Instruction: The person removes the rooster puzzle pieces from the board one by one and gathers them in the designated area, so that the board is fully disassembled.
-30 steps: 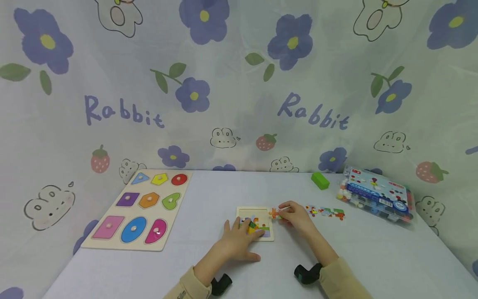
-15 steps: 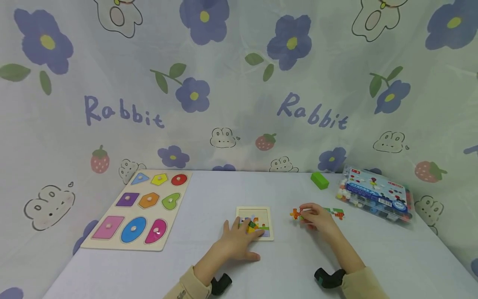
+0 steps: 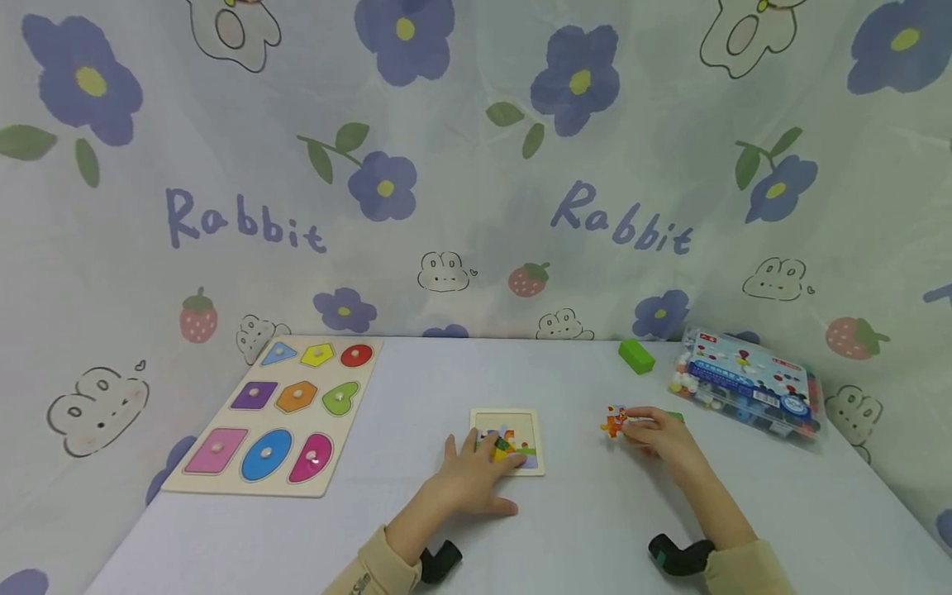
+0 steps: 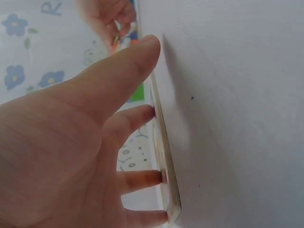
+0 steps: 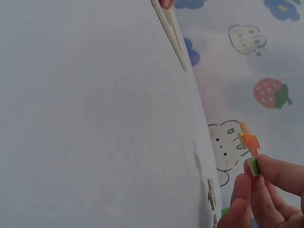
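My left hand (image 3: 474,481) lies with spread fingers on a small wooden jigsaw puzzle tray (image 3: 540,442). Its fingertips press on the tray in the left wrist view. Part of a colourful picture shows in the tray's lower half, partly covered by the fingers; the upper part is bare wood. Over to the right, my right hand (image 3: 664,440) pinches an orange and green jigsaw piece (image 5: 251,145) between thumb and fingers, raised off the table in the right wrist view. Loose jigsaw pieces (image 5: 211,194) lie on the table near this hand, mostly hidden behind it in the head view.
A wooden shape board (image 3: 245,413) with knobbed pieces lies at the left. At the back right are a green block (image 3: 636,357) and a clear plastic box (image 3: 751,384) of colourful parts. A patterned curtain (image 3: 476,165) hangs behind the white table (image 3: 416,388).
My right hand has carried the orange jigsaw piece rightward from beside the tray's right edge to over the loose pieces. The left hand has stayed on the tray.
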`<control>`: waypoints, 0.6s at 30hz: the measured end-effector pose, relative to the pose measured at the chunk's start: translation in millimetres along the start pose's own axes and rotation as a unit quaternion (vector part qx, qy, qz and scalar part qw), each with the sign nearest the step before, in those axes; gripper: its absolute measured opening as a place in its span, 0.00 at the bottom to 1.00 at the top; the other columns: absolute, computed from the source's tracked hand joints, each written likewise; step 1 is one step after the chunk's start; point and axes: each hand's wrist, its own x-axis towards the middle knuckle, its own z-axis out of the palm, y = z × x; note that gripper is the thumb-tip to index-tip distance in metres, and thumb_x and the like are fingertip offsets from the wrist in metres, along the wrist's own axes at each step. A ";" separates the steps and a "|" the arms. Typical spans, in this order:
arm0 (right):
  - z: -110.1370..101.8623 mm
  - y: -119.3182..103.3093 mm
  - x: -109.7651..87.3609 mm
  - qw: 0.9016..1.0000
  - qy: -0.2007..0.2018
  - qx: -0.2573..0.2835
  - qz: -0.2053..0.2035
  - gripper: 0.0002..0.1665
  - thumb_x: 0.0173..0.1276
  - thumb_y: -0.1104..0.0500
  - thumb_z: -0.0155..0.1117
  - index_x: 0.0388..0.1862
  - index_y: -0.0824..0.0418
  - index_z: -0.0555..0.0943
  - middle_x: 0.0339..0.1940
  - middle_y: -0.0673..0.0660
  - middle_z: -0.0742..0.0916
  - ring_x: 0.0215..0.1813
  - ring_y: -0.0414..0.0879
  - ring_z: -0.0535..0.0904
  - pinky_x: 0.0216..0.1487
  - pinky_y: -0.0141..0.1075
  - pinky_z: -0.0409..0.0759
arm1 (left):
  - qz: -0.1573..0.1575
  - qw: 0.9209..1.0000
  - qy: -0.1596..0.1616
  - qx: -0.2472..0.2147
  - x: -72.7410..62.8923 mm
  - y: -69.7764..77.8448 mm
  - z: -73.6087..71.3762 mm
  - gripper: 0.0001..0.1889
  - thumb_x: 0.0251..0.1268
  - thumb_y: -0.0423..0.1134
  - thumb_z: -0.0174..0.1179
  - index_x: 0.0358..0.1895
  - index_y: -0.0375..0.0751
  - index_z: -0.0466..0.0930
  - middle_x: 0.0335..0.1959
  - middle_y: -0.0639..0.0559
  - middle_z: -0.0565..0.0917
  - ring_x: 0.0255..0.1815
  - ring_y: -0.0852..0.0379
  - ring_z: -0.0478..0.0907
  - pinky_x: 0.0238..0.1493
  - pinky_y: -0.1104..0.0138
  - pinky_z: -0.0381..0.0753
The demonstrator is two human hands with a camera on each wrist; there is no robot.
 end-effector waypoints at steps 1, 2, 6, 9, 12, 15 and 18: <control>-2.1 0.4 -0.2 1.000 0.003 0.005 0.004 0.32 0.64 0.56 0.63 0.61 0.71 0.66 0.32 0.43 0.84 0.34 0.36 0.80 0.33 0.31 0.76 | 0.000 1.000 0.001 -0.001 0.0 -0.2 0.2 0.37 0.50 0.67 0.58 0.66 0.67 0.63 0.70 0.43 0.57 0.69 0.33 0.51 0.60 0.34 0.49; -4.3 0.7 -0.7 1.000 0.007 0.009 0.010 0.32 0.63 0.56 0.63 0.61 0.71 0.67 0.31 0.43 0.84 0.33 0.35 0.80 0.34 0.31 0.77 | 0.000 1.000 0.002 -0.001 0.0 -0.4 0.3 0.37 0.50 0.67 0.58 0.66 0.67 0.63 0.70 0.43 0.58 0.69 0.33 0.51 0.60 0.34 0.49; -15.1 2.5 -3.7 1.000 0.014 0.013 0.020 0.31 0.63 0.56 0.64 0.59 0.72 0.69 0.30 0.43 0.84 0.32 0.35 0.79 0.36 0.30 0.78 | 0.001 1.000 0.004 0.000 0.7 -0.7 0.0 0.37 0.49 0.67 0.59 0.66 0.68 0.63 0.70 0.43 0.58 0.69 0.33 0.52 0.59 0.34 0.50; -24.0 4.5 -6.3 1.000 0.021 0.007 0.020 0.29 0.63 0.56 0.63 0.58 0.72 0.70 0.28 0.42 0.82 0.32 0.34 0.78 0.35 0.30 0.78 | 0.001 1.000 0.003 0.000 1.6 -0.9 -0.1 0.37 0.49 0.67 0.59 0.66 0.68 0.63 0.70 0.43 0.58 0.69 0.33 0.52 0.59 0.34 0.50; -32.8 7.3 -8.9 0.999 0.027 0.006 0.020 0.28 0.63 0.56 0.64 0.57 0.71 0.72 0.27 0.41 0.82 0.31 0.33 0.78 0.35 0.30 0.78 | 0.000 1.000 0.000 -0.002 1.4 -1.1 -0.2 0.37 0.49 0.67 0.59 0.66 0.69 0.63 0.70 0.43 0.58 0.69 0.33 0.51 0.59 0.34 0.50; -42.5 11.5 -11.0 0.999 0.028 0.006 0.019 0.23 0.62 0.57 0.64 0.53 0.68 0.75 0.28 0.40 0.82 0.31 0.33 0.78 0.34 0.30 0.77 | -0.001 1.000 -0.002 -0.003 1.4 -1.4 0.2 0.37 0.49 0.67 0.59 0.66 0.69 0.63 0.70 0.43 0.58 0.69 0.33 0.51 0.60 0.34 0.49; -51.6 16.1 -13.2 0.999 0.025 -0.008 0.024 0.23 0.62 0.56 0.64 0.52 0.68 0.76 0.32 0.41 0.81 0.32 0.32 0.77 0.36 0.30 0.77 | 0.000 1.000 -0.003 -0.002 1.5 -1.6 0.2 0.36 0.50 0.67 0.58 0.66 0.68 0.63 0.70 0.42 0.58 0.69 0.33 0.51 0.59 0.34 0.50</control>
